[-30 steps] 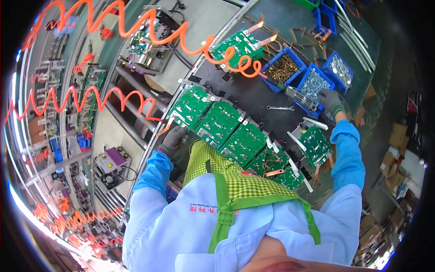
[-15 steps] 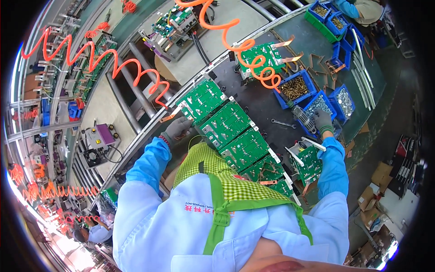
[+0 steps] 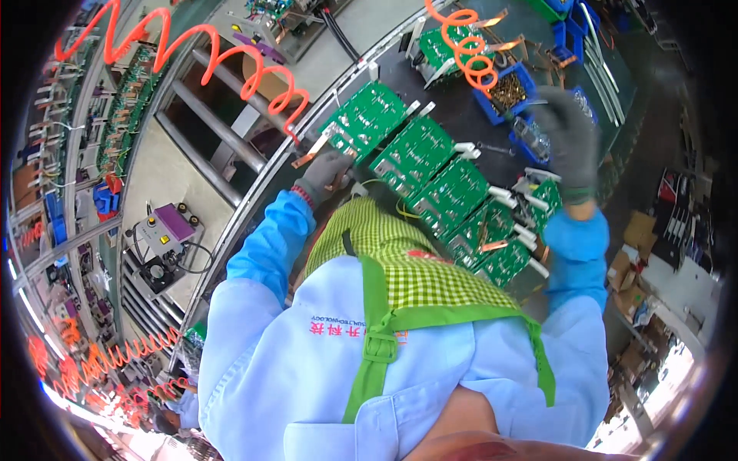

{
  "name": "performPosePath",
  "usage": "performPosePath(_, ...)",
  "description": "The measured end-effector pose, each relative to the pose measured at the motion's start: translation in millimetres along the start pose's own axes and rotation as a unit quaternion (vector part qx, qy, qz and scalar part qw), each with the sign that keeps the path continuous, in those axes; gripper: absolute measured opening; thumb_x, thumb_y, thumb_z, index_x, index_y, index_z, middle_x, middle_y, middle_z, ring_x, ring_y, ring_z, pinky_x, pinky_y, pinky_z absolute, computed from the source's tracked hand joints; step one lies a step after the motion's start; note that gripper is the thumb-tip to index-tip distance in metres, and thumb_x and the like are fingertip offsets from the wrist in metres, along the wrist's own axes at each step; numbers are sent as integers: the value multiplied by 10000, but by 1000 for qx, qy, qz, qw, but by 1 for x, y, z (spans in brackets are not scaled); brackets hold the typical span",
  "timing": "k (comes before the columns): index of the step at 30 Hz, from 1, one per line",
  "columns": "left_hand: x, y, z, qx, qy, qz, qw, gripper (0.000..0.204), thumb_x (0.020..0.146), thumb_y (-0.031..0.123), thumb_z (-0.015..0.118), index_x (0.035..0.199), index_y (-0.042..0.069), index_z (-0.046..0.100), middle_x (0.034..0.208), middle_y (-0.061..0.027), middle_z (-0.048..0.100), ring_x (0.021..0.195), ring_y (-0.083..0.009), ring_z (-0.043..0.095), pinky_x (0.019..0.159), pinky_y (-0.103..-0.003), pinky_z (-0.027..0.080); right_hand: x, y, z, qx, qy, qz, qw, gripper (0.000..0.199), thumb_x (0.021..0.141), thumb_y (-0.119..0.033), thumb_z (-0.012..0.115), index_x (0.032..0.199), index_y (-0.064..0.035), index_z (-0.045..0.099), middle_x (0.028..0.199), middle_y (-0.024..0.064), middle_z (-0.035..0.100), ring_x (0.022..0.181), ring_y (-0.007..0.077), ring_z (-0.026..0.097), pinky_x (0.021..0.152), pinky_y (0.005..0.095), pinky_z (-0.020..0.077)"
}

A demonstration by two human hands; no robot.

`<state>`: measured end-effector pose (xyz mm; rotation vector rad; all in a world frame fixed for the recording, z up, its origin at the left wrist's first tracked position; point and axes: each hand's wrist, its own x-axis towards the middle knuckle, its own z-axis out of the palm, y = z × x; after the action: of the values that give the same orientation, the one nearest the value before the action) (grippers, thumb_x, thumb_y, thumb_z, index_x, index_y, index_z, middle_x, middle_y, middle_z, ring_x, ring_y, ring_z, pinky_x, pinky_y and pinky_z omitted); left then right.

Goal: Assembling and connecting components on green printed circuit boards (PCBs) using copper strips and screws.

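Observation:
My left hand (image 3: 327, 174), in a grey glove, is closed by the near-left edge of the farthest green circuit board (image 3: 367, 115). A small copper-coloured strip (image 3: 337, 183) shows at its fingers. Another copper strip (image 3: 310, 150) juts from that board's left corner. Several more green boards (image 3: 415, 157) lie in a slanting row toward my apron, with white posts along their right edges. My right hand (image 3: 567, 142), gloved in grey, is raised over the right side beside the blue bins. Motion smears its fingers, so what they hold cannot be made out.
A blue bin of brass-coloured fasteners (image 3: 507, 91) stands at the back right, near a wrench (image 3: 496, 148). An orange coiled hose (image 3: 469, 58) hangs over another board assembly (image 3: 442, 50). At left are metal rollers (image 3: 219, 127) and a purple-topped device (image 3: 165, 230).
My view has shifted, so the bench appears higher up. My right hand has lifted off the screw bin toward the camera. My left hand has moved in closer to the board's near edge.

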<state>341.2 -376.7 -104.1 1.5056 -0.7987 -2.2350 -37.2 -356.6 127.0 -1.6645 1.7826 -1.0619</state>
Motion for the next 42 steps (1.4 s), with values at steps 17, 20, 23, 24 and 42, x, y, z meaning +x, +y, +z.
performPosePath(17,6,-1,-2,-64,-84,18,994,149,861,148,597,842,9,547,736,-67,590,564,-105,552,468,-226,443,-58,32,289,-91,-158,-21,983,198,800,-183,625,969,-87,591,916,130,608,835,324,592,721,413,479)
performPosePath(20,9,-2,-4,-47,-86,15,995,149,866,148,594,859,7,547,736,-67,589,557,-106,550,465,-220,439,-55,33,292,-98,-156,-37,982,225,800,-172,640,995,-69,600,900,131,622,808,310,610,710,387,493)
performPosePath(23,11,-3,-4,-54,-108,40,992,134,869,133,590,883,6,551,746,-64,590,557,-103,551,475,-215,452,-48,31,288,-109,-178,-7,978,221,812,-181,628,1004,-72,621,912,133,634,805,301,618,705,377,498)
performPosePath(24,10,-1,-4,-57,-99,25,993,129,868,127,589,893,6,552,751,-63,589,559,-102,550,483,-213,459,-50,31,287,-111,-179,-6,978,221,812,-181,628,1004,-72,621,912,133,634,805,301,618,705,377,498)
performPosePath(42,22,-12,-7,-61,-116,32,991,130,873,130,597,891,3,574,747,-52,592,601,-92,553,502,-203,462,-67,27,291,-83,-127,-1,988,190,849,-189,587,995,-71,618,921,139,624,838,302,610,727,377,494)
